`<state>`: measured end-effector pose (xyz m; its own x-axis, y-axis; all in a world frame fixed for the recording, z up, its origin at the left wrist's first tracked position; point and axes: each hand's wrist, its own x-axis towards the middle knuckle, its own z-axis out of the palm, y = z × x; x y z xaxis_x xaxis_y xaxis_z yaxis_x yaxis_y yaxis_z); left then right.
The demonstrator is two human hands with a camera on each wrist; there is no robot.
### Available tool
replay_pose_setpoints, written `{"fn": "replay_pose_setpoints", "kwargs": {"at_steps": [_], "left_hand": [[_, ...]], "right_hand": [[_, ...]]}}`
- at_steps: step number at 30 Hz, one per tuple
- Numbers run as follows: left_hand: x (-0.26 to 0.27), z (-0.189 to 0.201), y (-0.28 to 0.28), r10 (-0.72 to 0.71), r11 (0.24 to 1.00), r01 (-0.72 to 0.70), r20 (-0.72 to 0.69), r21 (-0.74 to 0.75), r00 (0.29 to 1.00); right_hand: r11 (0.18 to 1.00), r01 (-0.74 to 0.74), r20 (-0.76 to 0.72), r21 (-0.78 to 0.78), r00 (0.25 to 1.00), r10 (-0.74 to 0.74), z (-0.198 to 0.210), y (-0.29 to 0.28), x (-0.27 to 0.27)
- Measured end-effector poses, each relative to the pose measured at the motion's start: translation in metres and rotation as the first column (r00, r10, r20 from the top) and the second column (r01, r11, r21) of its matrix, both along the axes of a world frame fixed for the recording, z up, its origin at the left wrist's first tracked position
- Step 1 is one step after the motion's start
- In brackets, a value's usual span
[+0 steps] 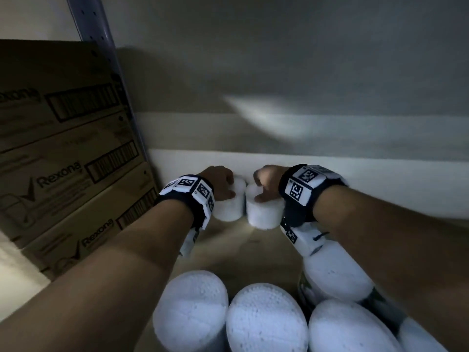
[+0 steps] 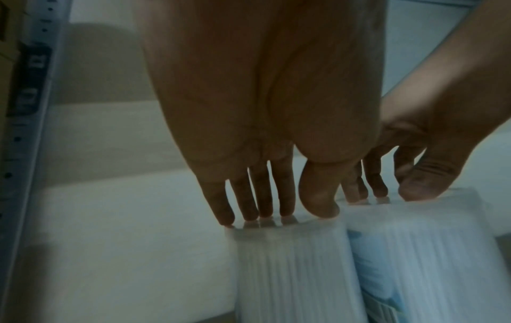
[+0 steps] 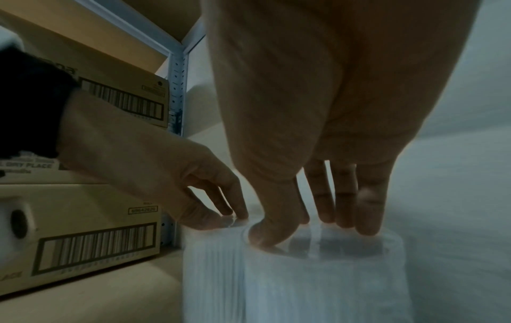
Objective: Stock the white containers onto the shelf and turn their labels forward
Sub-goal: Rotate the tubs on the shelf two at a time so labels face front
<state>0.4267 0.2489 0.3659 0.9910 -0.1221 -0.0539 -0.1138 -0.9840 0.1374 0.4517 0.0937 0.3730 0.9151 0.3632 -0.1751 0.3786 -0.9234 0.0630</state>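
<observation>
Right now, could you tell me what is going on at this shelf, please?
A person is stocking white containers at the back of a dim shelf. The left hand grips the top of one container, and the right hand grips the top of the one beside it; the two stand upright, side by side near the back wall. More white containers stand in a row nearer the front. Stacked Rexona cartons sit to the left. Whether the labels face forward cannot be told.

Shelf [image 1: 266, 250] — white containers [image 1: 264, 214] (upright), cartons [image 1: 63, 158]
</observation>
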Motion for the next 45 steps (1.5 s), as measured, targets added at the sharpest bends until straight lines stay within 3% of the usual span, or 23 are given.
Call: {"fn": "replay_pose_setpoints", "kwargs": {"at_steps": [9,12,16,20,33,40,45], "left_hand": [[-0.001,-0.001,-0.002,-0.023,1.0,0.024,-0.02,0.012,1.0],[-0.002,0.0,-0.003,-0.027,1.0,0.027,-0.02,0.003,0.999],[-0.004,-0.001,-0.002,-0.021,0.999,0.02,-0.02,-0.027,1.0],[-0.004,-0.001,-0.001,-0.026,0.999,0.025,-0.023,-0.033,0.999],[-0.005,-0.003,-0.001,-0.016,0.998,0.015,-0.019,-0.054,1.0],[-0.007,-0.002,0.0,-0.022,0.998,0.021,-0.02,-0.059,1.0],[-0.007,-0.002,0.0,-0.031,0.998,0.029,-0.022,-0.059,0.999]], "right_hand": [[0.997,-0.077,-0.042,-0.008,0.996,0.076,0.006,-0.014,-0.004],[0.997,-0.061,-0.081,0.043,0.995,0.064,0.011,-0.015,-0.005],[0.992,0.0,-0.012,0.126,1.0,0.002,0.012,-0.013,-0.007],[0.998,0.043,-0.03,0.046,0.999,-0.041,0.002,-0.012,-0.005],[0.995,-0.027,-0.106,0.093,0.994,0.037,0.008,-0.018,-0.004],[0.997,0.018,-0.014,0.081,1.0,-0.017,0.002,-0.014,-0.001],[0.999,0.032,-0.052,0.026,0.998,-0.03,0.001,-0.009,0.0]]}}
